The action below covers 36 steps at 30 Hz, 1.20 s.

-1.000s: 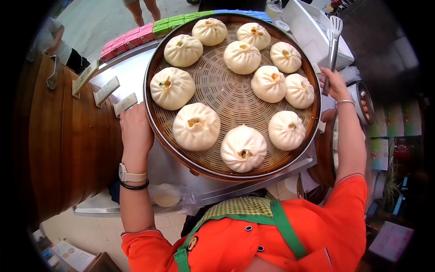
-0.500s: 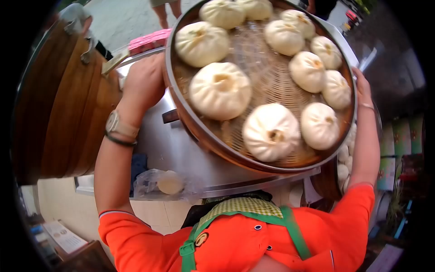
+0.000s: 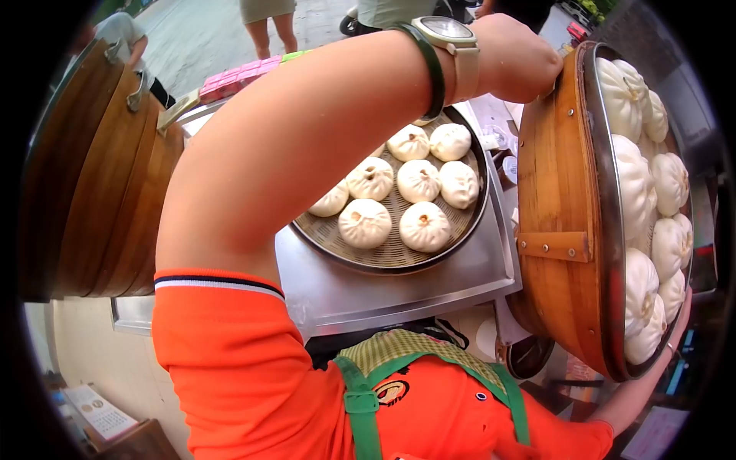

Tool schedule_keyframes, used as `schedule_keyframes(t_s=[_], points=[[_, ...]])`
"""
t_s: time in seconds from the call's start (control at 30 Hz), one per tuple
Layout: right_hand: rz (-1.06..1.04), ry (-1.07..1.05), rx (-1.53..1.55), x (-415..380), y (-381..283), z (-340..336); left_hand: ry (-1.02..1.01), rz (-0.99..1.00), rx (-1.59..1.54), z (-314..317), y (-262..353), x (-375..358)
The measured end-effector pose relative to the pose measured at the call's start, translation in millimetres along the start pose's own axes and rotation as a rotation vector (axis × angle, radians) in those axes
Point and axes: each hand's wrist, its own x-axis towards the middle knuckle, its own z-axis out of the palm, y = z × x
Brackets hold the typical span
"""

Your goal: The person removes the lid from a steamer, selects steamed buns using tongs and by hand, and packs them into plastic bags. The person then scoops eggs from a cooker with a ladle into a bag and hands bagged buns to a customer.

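Note:
My left hand (image 3: 523,60) reaches across to the right, its fingers closed at the far rim of a round wooden steamer basket (image 3: 553,192). Several white pleated buns (image 3: 635,184) lie inside this basket, which appears strongly tilted at the right side. My right hand (image 3: 681,318) is at the basket's near right edge; the basket's rim hides most of its fingers. A second steamer tray (image 3: 383,263) with several pleated buns (image 3: 418,181) sits on the metal counter (image 3: 399,299), partly covered by my left forearm.
A tall stack of wooden steamers (image 3: 92,184) stands at the left. Pink packets (image 3: 230,79) line the counter's far edge. People's legs (image 3: 272,34) show beyond it. A printed sheet (image 3: 98,410) lies at the lower left.
The held steamer basket has swung from in front of me to the right, with both hands on it. The bun tray on the counter has come into view.

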Motion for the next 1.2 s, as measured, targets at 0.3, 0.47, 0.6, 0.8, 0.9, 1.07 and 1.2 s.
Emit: schedule_keyframes(t_s=[0.3,0.47,0.6,0.8,0.9,1.07,1.2], points=[[-0.022,0.191,-0.062,-37,47,-71,-0.091,0.195,0.034,23,43,67],[0.031,0.162,0.000,-28,58,-65,-0.019,0.295,-0.009,2,34,63],[0.060,0.101,0.058,-7,56,-43,-0.103,0.204,0.051,-11,27,39],[0.124,-0.020,0.117,30,46,-2,-0.094,0.074,0.045,-23,6,-3],[0.182,-0.070,0.131,48,46,17,-0.194,0.020,0.096,-23,-1,-19],[0.096,-0.185,0.139,32,62,43,-0.069,0.041,0.100,14,-6,-29],[0.358,-0.178,0.273,78,137,-22,-0.105,0.078,0.000,40,18,-5]])
